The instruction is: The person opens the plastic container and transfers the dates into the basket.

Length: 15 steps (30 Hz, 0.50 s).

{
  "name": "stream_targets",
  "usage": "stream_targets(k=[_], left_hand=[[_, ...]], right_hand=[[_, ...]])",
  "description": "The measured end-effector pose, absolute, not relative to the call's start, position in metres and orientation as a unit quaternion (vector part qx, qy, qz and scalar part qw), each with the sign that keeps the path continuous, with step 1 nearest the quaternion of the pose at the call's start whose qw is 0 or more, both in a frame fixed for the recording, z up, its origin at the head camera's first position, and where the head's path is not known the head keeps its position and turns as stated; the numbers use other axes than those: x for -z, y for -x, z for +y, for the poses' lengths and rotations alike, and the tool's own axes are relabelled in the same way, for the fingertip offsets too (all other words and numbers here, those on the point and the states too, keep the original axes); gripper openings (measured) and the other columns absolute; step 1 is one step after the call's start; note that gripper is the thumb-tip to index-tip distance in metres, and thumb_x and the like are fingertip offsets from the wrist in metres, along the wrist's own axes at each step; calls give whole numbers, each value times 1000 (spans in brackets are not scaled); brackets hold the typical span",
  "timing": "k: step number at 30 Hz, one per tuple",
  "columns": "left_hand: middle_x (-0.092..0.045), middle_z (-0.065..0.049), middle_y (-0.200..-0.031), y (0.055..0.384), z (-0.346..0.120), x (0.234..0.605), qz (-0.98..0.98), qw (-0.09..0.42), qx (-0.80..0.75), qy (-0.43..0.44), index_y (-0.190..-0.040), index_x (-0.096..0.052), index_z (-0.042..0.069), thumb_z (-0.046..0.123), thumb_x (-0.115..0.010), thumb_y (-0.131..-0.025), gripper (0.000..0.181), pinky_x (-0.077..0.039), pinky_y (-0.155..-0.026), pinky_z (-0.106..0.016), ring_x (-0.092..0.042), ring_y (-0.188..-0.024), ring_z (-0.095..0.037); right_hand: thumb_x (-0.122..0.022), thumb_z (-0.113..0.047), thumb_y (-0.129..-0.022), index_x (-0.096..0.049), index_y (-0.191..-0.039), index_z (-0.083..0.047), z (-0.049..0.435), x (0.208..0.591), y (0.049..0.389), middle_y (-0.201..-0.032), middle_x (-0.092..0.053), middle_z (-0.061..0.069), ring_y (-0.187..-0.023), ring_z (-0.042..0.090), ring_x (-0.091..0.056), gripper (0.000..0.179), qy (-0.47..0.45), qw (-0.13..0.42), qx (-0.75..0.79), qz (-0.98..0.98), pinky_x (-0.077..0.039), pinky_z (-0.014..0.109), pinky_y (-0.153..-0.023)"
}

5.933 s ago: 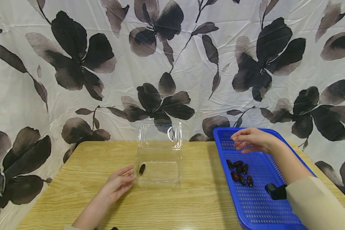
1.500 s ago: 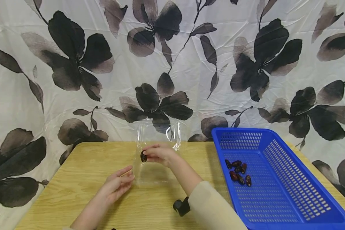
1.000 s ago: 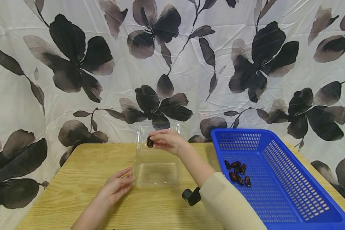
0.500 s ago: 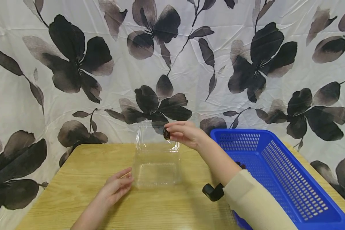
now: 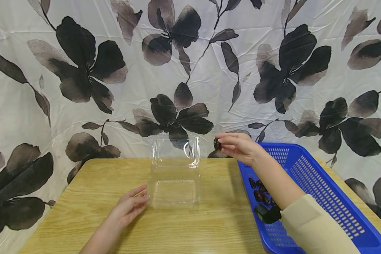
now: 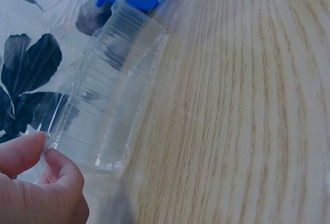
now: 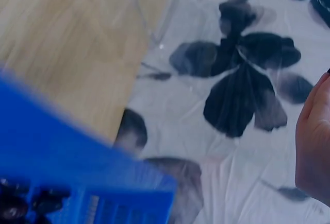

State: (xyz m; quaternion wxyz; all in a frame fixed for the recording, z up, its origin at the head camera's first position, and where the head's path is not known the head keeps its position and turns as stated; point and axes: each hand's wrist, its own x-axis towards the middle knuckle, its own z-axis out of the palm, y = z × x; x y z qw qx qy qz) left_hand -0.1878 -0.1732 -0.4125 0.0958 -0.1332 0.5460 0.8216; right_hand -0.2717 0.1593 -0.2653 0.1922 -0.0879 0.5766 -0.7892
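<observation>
My right hand [image 5: 239, 150] pinches a dark brown date [image 5: 217, 144] in its fingertips, raised near the far left corner of the blue basket [image 5: 330, 201]. In the right wrist view, part of that hand [image 7: 314, 141] shows at the right edge. At the left of the table, my left hand [image 5: 129, 208] holds the rim of a clear plastic clamshell container [image 5: 174, 192] between thumb and finger. Its lid stands open at the back, and no date lies inside. The left wrist view shows the fingers [image 6: 64, 170] at the container's edge.
Several dates [image 5: 258, 197] lie along the left side of the basket, partly covered by the right forearm and a black wrist device [image 5: 268, 213]. The wooden table [image 5: 209, 218] ends at a floral cloth [image 5: 235, 88] hanging behind it.
Earlier the date lay in the container and my right hand was over the basket. The right hand then lifted the date out and carried it rightward. My left hand stays at the container.
</observation>
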Motion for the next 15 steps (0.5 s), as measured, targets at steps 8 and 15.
stream_targets(k=[8, 15], left_hand=[[-53, 0, -90, 189, -174, 413, 538, 98, -827, 130, -134, -42, 0, -11, -58, -84, 54, -47, -70, -20, -56, -78, -10], [-54, 0, -91, 189, -174, 415, 537, 98, -827, 133, -127, -51, 4, -12, -57, -85, 45, -48, -70, -20, -56, -77, -10]], right_hand=[[-46, 8, -91, -73, -82, -9, 203, 266, 265, -88, -65, 5, -78, 12, -64, 33, 82, 195, 800, 562, -53, 20, -68], [-51, 5, -91, -74, -85, -11, 237, 275, 260, -90, -67, 2, -76, 9, -63, 29, 80, 202, 788, 576, -53, 19, -65]])
